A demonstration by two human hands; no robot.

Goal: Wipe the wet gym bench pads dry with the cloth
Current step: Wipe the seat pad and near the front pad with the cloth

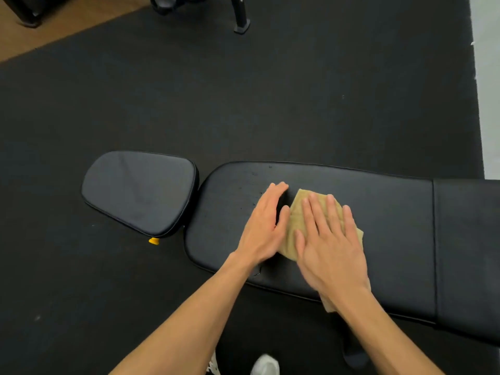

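From the head view, your right hand (pixel 331 239) lies flat, fingers spread and open, pressing the tan cloth (pixel 300 209) onto the long back pad (pixel 378 226). Your left hand (pixel 262 228) rests just beside it, palm down on the pad, fingers together and open, thumb touching the cloth's edge. The seat pad (pixel 138 190) sits left of that hand, apart from it.

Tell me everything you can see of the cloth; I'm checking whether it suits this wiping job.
The cloth is tan, soft-looking fabric, bunched rather than spread flat. It lies on the long bench pad, with one end hanging over the pad's near edge. The right hand presses flat on top of it, fingers spread; the left hand rests on the pad beside it, thumb at its edge.
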